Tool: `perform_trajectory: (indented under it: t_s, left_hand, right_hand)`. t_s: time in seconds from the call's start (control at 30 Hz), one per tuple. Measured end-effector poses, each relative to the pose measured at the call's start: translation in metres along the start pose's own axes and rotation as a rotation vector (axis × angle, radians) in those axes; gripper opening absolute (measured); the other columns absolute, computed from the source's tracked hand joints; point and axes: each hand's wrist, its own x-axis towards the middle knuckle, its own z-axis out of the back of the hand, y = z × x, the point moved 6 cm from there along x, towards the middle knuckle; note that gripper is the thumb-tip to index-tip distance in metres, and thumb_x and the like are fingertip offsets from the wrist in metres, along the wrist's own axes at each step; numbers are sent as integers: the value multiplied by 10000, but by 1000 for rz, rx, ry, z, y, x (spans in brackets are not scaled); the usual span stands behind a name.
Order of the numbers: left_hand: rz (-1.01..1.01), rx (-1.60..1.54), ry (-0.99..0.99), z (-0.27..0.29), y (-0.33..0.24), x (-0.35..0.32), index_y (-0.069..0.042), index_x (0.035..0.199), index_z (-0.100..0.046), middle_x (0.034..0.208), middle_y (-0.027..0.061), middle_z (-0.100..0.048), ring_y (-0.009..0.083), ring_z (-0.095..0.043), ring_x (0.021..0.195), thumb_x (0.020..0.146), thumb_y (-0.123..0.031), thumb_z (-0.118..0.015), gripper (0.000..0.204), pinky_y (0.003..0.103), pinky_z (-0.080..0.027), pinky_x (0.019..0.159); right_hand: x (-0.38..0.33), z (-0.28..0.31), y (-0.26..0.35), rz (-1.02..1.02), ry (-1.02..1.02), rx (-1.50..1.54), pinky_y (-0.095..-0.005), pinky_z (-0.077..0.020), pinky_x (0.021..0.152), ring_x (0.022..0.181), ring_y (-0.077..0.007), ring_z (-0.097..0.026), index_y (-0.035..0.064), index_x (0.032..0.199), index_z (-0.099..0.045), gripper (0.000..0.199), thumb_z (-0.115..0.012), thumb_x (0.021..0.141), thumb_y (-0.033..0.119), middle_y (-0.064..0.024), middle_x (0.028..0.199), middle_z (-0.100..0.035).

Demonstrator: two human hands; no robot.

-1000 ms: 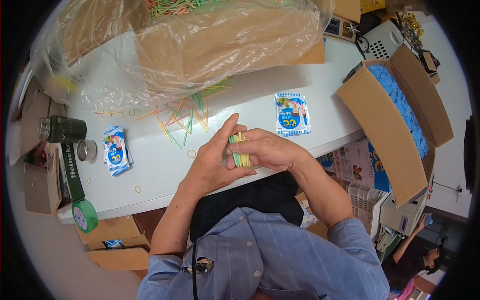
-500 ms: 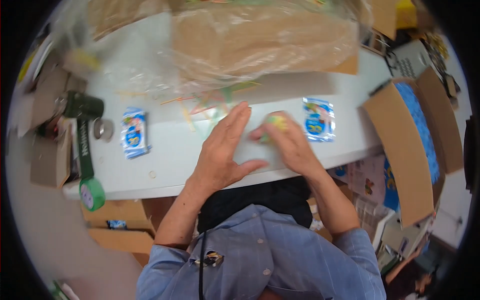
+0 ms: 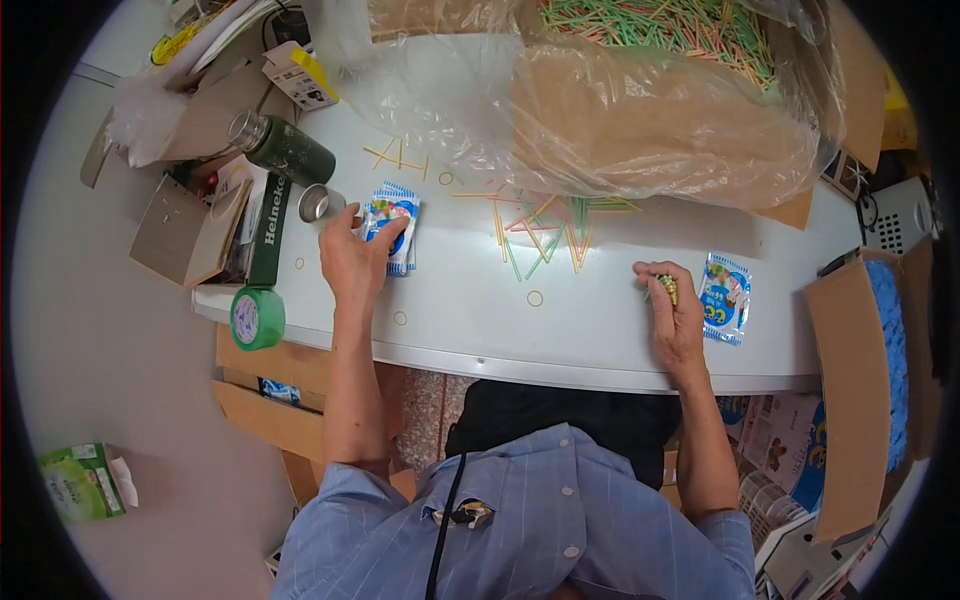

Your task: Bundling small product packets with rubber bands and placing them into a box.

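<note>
My left hand (image 3: 350, 258) rests at a small stack of blue-and-white packets (image 3: 403, 262), its thumb across the top one and its fingers bent at the left edge. Closed on a bundle of thin green and yellow sticks (image 3: 668, 288), my right hand (image 3: 680, 325) lies low over the table at the right. The stick ends show above its thumb. Just right of that hand is another blue-and-white packet (image 3: 726, 300), lying flat. Loose coloured sticks (image 3: 540, 240) are scattered between my hands, with a rubber band (image 3: 535, 298) nearer me.
A plastic-lined carton (image 3: 660, 110) full of coloured sticks stands at the back. On the left are a dark green flask (image 3: 290, 152), a metal cup (image 3: 318, 203) and green tape (image 3: 257, 318) at the table edge. An open carton (image 3: 850, 400) with blue contents stands right.
The head view has shifted. My left hand has moved left, away from the right one, onto the packet stack. My right hand has moved right with the stick bundle.
</note>
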Motion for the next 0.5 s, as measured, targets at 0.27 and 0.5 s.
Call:
perform_trajectory:
  t_s: [0.27, 0.5]
  left_hand:
    - [64, -460, -6, -17, 19, 6, 71, 1068, -691, 877, 104, -693, 168, -636, 803, 749, -281, -865, 506, 298, -511, 727]
    - [-87, -223, -191, -10, 26, 2, 1, 952, -731, 782, 61, -689, 121, -612, 698, 877, -216, -766, 233, 287, -483, 651]
  right_hand:
    - [-1, 2, -3, 0, -12, 17, -284, -468, 946, 1001, -156, -621, -3, 1171, -546, 185, -467, 1050, 112, -141, 1166, -682]
    - [-1, 2, -1, -7, -6, 26, -283, -464, 947, 1002, -160, -621, -2, 1162, -550, 178, -473, 1046, 109, -137, 1140, -686]
